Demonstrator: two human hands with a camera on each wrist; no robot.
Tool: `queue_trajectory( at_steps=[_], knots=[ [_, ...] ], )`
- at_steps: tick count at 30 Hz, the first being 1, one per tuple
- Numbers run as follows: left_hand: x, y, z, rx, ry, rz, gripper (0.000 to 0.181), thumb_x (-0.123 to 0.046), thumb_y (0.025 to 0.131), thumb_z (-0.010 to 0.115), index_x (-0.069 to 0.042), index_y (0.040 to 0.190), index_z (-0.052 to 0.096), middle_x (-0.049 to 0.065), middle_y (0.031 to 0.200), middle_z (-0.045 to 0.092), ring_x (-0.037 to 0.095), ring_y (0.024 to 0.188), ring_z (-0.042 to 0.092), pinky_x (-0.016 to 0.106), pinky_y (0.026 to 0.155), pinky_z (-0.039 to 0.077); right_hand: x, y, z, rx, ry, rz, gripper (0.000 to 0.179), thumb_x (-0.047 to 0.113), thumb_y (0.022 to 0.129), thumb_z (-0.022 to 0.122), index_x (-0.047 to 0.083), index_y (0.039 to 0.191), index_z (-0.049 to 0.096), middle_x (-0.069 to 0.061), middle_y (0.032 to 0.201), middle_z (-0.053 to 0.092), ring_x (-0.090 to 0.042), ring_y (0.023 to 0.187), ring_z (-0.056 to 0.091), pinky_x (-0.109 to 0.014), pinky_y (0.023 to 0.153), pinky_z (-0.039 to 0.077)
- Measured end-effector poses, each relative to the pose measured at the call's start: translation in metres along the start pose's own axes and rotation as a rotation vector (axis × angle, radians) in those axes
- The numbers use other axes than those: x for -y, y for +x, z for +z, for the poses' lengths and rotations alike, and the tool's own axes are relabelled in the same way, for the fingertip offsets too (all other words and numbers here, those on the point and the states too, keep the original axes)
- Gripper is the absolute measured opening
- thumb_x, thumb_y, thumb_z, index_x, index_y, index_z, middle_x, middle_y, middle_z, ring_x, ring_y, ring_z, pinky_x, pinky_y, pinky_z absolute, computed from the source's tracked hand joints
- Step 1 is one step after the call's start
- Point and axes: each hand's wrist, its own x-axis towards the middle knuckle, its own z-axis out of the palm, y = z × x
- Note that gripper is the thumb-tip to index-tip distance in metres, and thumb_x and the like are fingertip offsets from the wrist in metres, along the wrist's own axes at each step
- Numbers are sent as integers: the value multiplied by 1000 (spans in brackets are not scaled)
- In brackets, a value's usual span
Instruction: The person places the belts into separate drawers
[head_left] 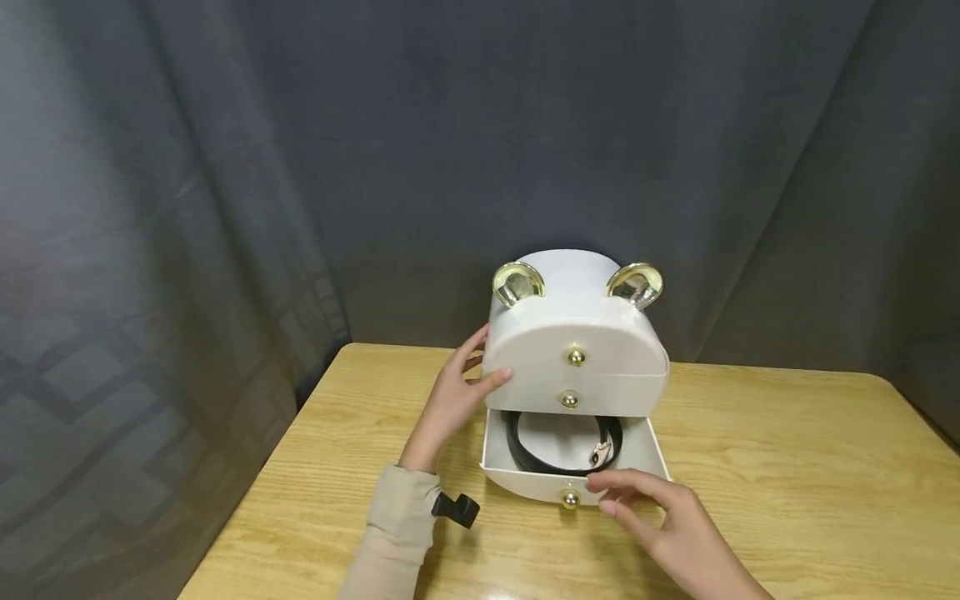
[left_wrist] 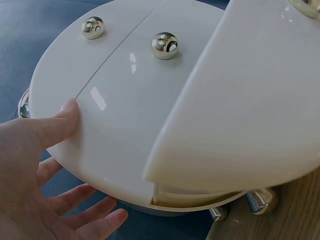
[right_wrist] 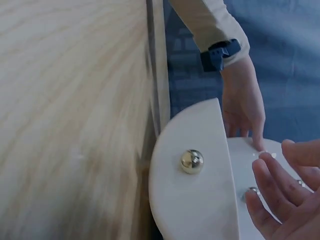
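A white jewellery box [head_left: 525,367] with two gold ears [head_left: 517,283] stands on the table. Its bottom drawer [head_left: 517,482] is pulled out and holds a coiled black belt [head_left: 515,442] with a gold-toned buckle [head_left: 600,454]. My left hand [head_left: 453,396] is at the box's left side, thumb on the front face; in the left wrist view its other fingers [left_wrist: 102,215] spread loosely beside the curved side. By the right part of the drawer's front edge is my right hand [head_left: 667,517], fingers loosely bent and holding nothing, right of the gold knob [head_left: 570,499].
The light wood table [head_left: 795,467] extends to both sides of the box. Behind it hangs a dark grey curtain [head_left: 420,167], which also runs down the left side. A black strap device [head_left: 456,509] is on the left sleeve. Two more gold knobs [head_left: 576,357] mark the upper drawer fronts.
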Motion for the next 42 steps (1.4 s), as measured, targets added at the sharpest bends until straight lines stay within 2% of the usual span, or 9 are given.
queue_trajectory(
  at_steps=[9,15,20,24,33,42],
  knots=[
    [-1,-1,1,-7,5,-16,71,-20,89,77,-27,151,43,6,139,48,30,127,50,42,95,51,-8,-7,13,-10,3,-23,33,-8,79,76,9,107,74,3,100,73,-6,84,65,-18,75,50],
    [-1,-1,0,-8,-3,-15,71,-20,88,77,-27,150,44,6,140,49,30,126,50,43,95,51,-10,-10,18,-9,-19,6,30,-5,80,77,9,107,74,4,99,73,-4,81,64,-23,73,53],
    [-2,1,1,-4,4,-1,70,-21,89,77,-26,151,44,6,139,49,30,126,51,42,95,51,-12,-11,20,-34,-27,12,30,-4,78,79,10,104,75,3,98,74,-5,80,65,-22,71,53],
    [-1,1,1,-4,11,11,70,-21,89,76,-24,151,43,8,138,49,31,127,50,43,95,51,-14,-12,22,-37,-25,51,29,-3,77,80,11,102,76,2,98,74,-4,82,65,-22,70,53],
    [1,0,1,-11,8,19,69,-21,90,76,-22,151,44,11,138,49,34,128,49,47,97,49,-18,-12,25,23,-5,103,22,2,82,78,12,102,75,1,99,73,-3,80,64,-25,69,54],
    [-1,-1,1,-24,34,5,69,-24,89,76,-25,150,44,6,138,51,30,126,51,44,96,50,-23,-11,27,79,18,147,21,8,85,77,10,106,75,-2,102,73,-2,80,63,-25,69,55]
  ],
)
